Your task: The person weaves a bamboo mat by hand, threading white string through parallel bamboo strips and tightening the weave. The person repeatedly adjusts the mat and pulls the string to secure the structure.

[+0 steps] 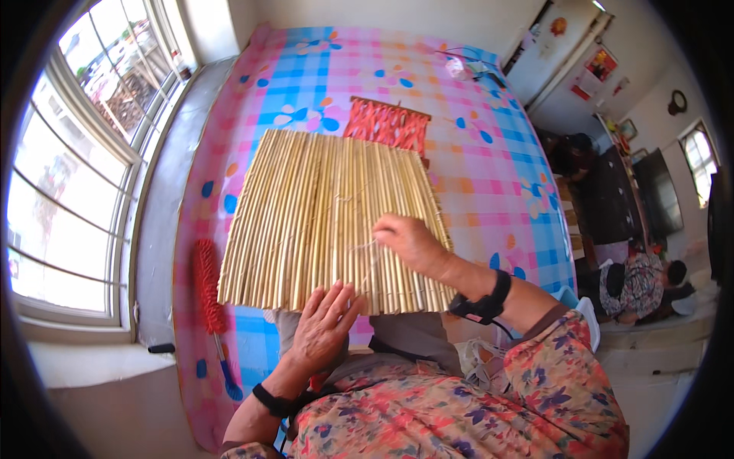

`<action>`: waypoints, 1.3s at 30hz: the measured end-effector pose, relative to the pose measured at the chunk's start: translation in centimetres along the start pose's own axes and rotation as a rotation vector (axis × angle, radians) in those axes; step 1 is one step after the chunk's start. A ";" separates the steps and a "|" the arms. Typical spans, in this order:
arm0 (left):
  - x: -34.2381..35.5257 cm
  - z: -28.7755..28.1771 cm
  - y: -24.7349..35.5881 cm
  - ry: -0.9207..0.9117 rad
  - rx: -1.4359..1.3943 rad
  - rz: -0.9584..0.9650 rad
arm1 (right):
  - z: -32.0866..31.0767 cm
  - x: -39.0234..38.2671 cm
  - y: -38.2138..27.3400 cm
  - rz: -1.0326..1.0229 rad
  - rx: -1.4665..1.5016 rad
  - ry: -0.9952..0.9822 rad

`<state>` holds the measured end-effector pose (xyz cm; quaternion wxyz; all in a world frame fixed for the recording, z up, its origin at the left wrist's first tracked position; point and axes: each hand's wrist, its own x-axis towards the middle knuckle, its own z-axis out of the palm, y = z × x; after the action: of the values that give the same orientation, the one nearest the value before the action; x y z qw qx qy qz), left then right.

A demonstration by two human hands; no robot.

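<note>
A mat of pale yellow reed sticks (306, 206), laid side by side, rests across my lap and the bed. My right hand (409, 243) is closed in a pinch above its right half, holding a thin white string (370, 269). That string runs slantwise down toward the near edge, close to my left hand (325, 325). The left fingers lie stretched out flat over the near edge of the mat; whatever is under the palm is hidden. Fine stitches cross the sticks near the middle.
A patterned sheet (489, 176) covers the bed. Beyond the mat lies a red woven piece on a rod (386, 124). A red duster (206, 283) lies at left, by the window sill (164, 183). Another person (642, 287) is in the room at right.
</note>
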<state>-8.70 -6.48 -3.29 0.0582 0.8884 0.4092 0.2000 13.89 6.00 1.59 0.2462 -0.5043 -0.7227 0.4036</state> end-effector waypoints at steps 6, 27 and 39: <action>-0.7 -0.6 0.0 -0.003 -0.038 -0.021 | 1.3 -1.9 -0.5 -0.094 0.027 -0.057; -3.8 -0.3 -1.1 0.161 0.012 -0.036 | 5.6 -1.1 0.9 -0.697 -0.348 -0.142; -3.2 0.2 -0.7 0.205 0.012 -0.051 | 5.9 -0.9 1.3 -0.624 -0.231 -0.135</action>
<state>-10.98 -8.44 -4.63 0.0156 0.8529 0.4365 0.2860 10.38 3.41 -2.72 0.2507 -0.2555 -0.8978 0.2564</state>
